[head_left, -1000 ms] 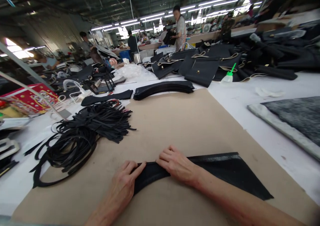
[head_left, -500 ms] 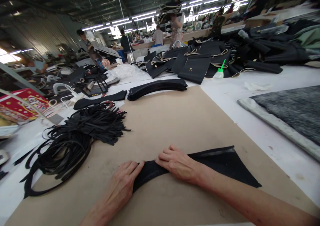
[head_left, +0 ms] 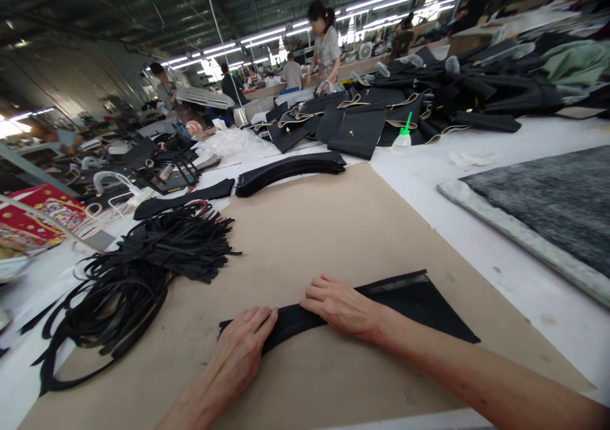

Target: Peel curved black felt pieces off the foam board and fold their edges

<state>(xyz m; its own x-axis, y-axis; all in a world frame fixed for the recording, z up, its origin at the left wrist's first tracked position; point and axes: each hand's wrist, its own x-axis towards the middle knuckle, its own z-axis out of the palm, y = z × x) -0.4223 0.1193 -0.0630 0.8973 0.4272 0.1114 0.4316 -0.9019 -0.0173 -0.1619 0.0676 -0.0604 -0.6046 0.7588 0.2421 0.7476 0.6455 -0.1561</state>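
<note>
A curved black fabric piece (head_left: 405, 306) lies on the brown paper, widening toward its right end, with a folded strip along its far edge. My left hand (head_left: 242, 341) rests over its narrow left end, fingers pressed together on the far edge and thumb side toward the middle. Curled fingers of my right hand (head_left: 339, 304) pinch the folded edge near the middle of the piece. Both hands touch the fabric; what lies under the palms is hidden.
Brown paper (head_left: 295, 227) covers the white table. Black strips (head_left: 176, 239) lie in a bundle at left, and stacked curved black pieces (head_left: 290, 171) sit beyond. A green-tipped bottle (head_left: 403, 136) stands near piled black pieces (head_left: 357, 131). A grey felt slab (head_left: 538, 195) is at right. People work behind.
More of the fabric's left end now shows beyond my left hand. The right hand stays on the folded edge. The view has shifted slightly, and a person in the background has turned and lowered their arms.
</note>
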